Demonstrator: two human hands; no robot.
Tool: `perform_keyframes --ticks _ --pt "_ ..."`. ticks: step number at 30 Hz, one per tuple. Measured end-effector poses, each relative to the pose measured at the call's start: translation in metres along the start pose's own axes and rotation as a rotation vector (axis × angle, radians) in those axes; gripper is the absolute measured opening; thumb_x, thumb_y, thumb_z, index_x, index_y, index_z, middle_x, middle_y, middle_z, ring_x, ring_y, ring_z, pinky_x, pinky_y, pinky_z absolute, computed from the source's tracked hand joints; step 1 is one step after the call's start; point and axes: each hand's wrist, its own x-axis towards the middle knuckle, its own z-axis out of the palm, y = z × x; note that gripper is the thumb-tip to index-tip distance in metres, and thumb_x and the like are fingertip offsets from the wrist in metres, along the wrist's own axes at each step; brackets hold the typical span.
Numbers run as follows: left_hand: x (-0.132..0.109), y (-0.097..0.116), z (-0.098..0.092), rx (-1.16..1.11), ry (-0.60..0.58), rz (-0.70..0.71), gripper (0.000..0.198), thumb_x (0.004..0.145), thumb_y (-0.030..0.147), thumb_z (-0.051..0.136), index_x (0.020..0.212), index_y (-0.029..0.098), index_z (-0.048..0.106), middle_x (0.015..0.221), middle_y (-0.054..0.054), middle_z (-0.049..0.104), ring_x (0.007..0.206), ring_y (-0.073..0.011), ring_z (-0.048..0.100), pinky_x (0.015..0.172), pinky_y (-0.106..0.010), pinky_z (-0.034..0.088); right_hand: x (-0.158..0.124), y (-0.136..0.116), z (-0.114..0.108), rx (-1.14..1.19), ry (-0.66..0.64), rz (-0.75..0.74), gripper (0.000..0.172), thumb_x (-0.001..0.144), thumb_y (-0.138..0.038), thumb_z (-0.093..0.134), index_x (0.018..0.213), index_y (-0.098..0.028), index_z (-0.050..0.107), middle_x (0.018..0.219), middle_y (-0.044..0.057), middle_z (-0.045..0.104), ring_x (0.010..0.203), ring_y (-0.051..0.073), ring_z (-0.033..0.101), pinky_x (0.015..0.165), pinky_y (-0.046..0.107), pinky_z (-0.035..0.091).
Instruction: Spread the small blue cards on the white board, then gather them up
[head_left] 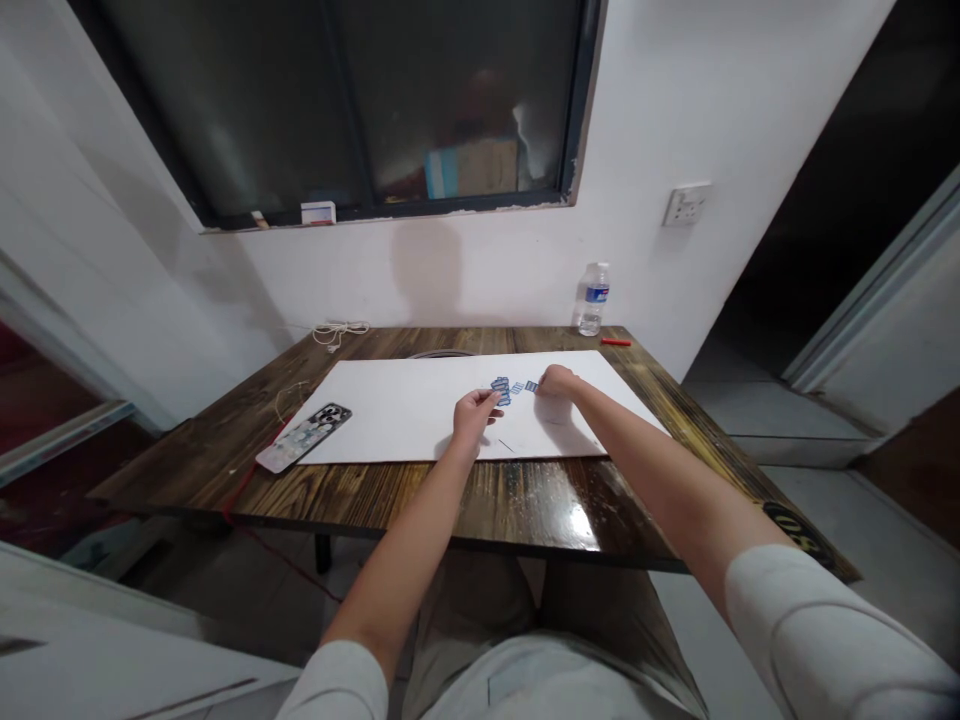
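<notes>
A white sheet (390, 410) lies on a dark wooden table (420, 495). Small blue pieces (501, 386) sit in a cluster near the sheet's middle. My left hand (472, 412) rests on the sheet just left of them, fingers curled, pinching toward the cluster. My right hand (556, 380) is closed at the cluster's right side, its fingertips on a small blue piece (531, 386). Whether the left hand actually grips a piece is too small to tell.
A phone (304, 437) lies at the sheet's left edge. A water bottle (592, 298) and a red pen (615, 342) stand at the back right by the wall. A white cable (339, 330) lies at the back left. A thin dark stick (506, 446) lies on the sheet.
</notes>
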Motion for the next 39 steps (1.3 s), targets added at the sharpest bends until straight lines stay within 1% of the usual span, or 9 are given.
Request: perform_keyframes --ticks 4,8,11,16,19,25,31,34,39 --pt "0.001 0.0 0.0 0.012 0.007 -0.007 0.033 0.062 0.04 0.08 0.082 0.016 0.067 0.078 -0.005 0.071 0.059 -0.0138 0.067 0.055 -0.022 0.043 -0.011 -0.001 -0.007 0.089 -0.063 -0.011 0.01 0.067 -0.026 0.078 0.07 -0.018 0.072 0.076 0.004 0.07 0.077 0.019 0.065 0.069 0.027 0.044" --pt "0.003 -0.001 0.001 0.026 0.022 -0.006 0.032 0.063 0.039 0.079 0.081 0.016 0.065 0.077 -0.004 0.071 0.061 -0.0141 0.067 0.053 -0.021 0.042 -0.034 -0.004 -0.012 0.564 -0.022 -0.123 0.022 0.059 -0.033 0.081 0.065 -0.017 0.068 0.07 0.002 0.07 0.068 0.016 0.06 0.061 0.024 0.04" --pt "0.005 -0.003 0.0 0.028 0.048 0.003 0.031 0.063 0.04 0.078 0.079 0.017 0.064 0.075 -0.004 0.069 0.063 -0.0143 0.066 0.053 -0.02 0.042 -0.057 -0.012 -0.014 0.951 -0.056 -0.175 0.034 0.054 -0.04 0.082 0.076 -0.017 0.07 0.07 0.003 0.07 0.063 0.014 0.056 0.059 0.025 0.039" --pt "0.008 -0.004 -0.002 0.022 0.033 0.022 0.035 0.06 0.044 0.078 0.078 0.018 0.063 0.074 -0.003 0.069 0.063 -0.0146 0.065 0.053 -0.021 0.043 -0.093 -0.033 -0.013 1.216 -0.08 -0.141 0.041 0.054 -0.051 0.079 0.073 -0.016 0.071 0.074 0.006 0.07 0.065 0.014 0.055 0.062 0.028 0.04" --pt "0.008 -0.004 -0.001 0.022 -0.011 0.051 0.039 0.057 0.048 0.08 0.075 0.018 0.063 0.072 -0.004 0.069 0.063 -0.0155 0.065 0.054 -0.022 0.044 -0.107 -0.043 -0.01 1.259 -0.06 -0.117 0.042 0.053 -0.054 0.079 0.07 -0.016 0.071 0.069 0.004 0.067 0.063 0.014 0.053 0.063 0.028 0.039" --pt "0.005 -0.001 0.0 0.007 -0.107 0.113 0.048 0.051 0.056 0.082 0.073 0.017 0.064 0.066 -0.003 0.067 0.06 -0.0154 0.064 0.054 -0.023 0.044 -0.116 -0.05 -0.005 1.235 0.107 -0.066 0.044 0.051 -0.057 0.079 0.062 -0.016 0.067 0.06 0.002 0.063 0.063 0.016 0.053 0.065 0.03 0.041" --pt "0.006 0.0 -0.001 0.034 -0.129 0.143 0.048 0.051 0.055 0.082 0.074 0.016 0.067 0.068 -0.004 0.068 0.059 -0.0155 0.065 0.054 -0.023 0.046 -0.116 -0.049 -0.004 1.171 0.087 -0.112 0.044 0.052 -0.058 0.078 0.064 -0.017 0.065 0.072 0.004 0.07 0.076 0.019 0.062 0.073 0.029 0.044" --pt "0.007 0.0 -0.001 0.035 -0.092 0.141 0.046 0.053 0.053 0.081 0.077 0.016 0.068 0.068 -0.005 0.069 0.058 -0.0149 0.064 0.054 -0.023 0.046 -0.11 -0.045 -0.003 1.099 0.058 -0.119 0.044 0.056 -0.058 0.077 0.065 -0.017 0.066 0.072 0.004 0.07 0.076 0.019 0.063 0.073 0.029 0.045" --pt "0.01 0.001 -0.004 -0.003 0.121 0.184 0.041 0.059 0.049 0.077 0.08 0.015 0.067 0.07 -0.003 0.068 0.054 -0.0117 0.06 0.051 -0.021 0.043 -0.091 -0.037 0.0 0.907 0.04 -0.123 0.033 0.077 -0.048 0.066 0.081 -0.016 0.073 0.086 0.007 0.074 0.08 0.019 0.065 0.073 0.027 0.047"
